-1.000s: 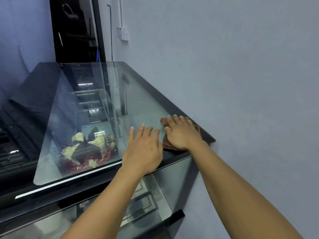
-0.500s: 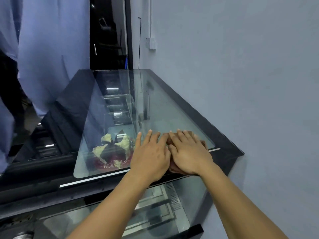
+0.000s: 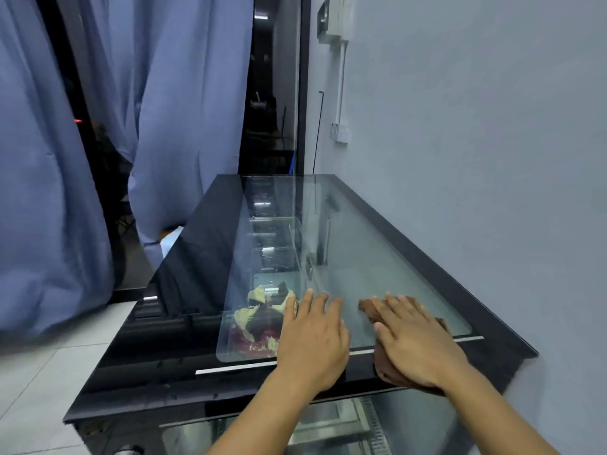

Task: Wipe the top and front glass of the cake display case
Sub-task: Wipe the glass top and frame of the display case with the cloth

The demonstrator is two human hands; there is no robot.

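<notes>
Two hands are down flat on the cake display case [image 3: 203, 254], both at the near edge of its top glass [image 3: 358, 257]. The right hand [image 3: 418, 344] has its fingers straight and a bit fanned out, pressing a brown cloth [image 3: 367, 306] onto the glass near the right corner. The cloth sticks out past the fingertips and also hangs over the black front frame under the palm. The left hand [image 3: 312, 343] is just beside it with a small gap between them, fingers straight and close together, resting bare on the glass with nothing under it. Through the top you can see a cake [image 3: 258, 318] inside, dark with pale bits and some red, partly hidden by the left hand. The front glass [image 3: 328, 421] shows below the wrists. Blue curtain [image 3: 184, 93] hangs on the left, and the grey wall [image 3: 476, 126] runs right along the case's right side.
</notes>
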